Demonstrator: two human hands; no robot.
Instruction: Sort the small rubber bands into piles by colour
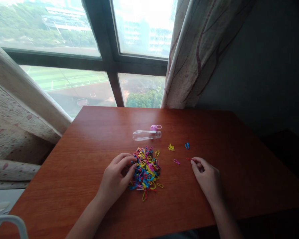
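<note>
A mixed pile of small coloured loops (147, 169), shaped like slim pear-shaped pins, lies on the brown table. My left hand (117, 174) rests at the pile's left edge, thumb and fingertips curled close together. Whatever lies between those tips is too small to make out. To the right, my right hand (205, 174) pinches a red loop (188, 159) between thumb and forefinger, just above or on the tabletop. Near it lie a single pink loop (176, 161), a small group of yellow loops (171, 147) and a few blue loops (187, 145).
Beyond the pile, a clear plastic bottle (146, 135) lies on its side, with a pink cap (154, 127) with a loop behind it. The wooden table (102, 129) reaches a window flanked by curtains (189, 49). A white curved rail (12, 219) stands at lower left.
</note>
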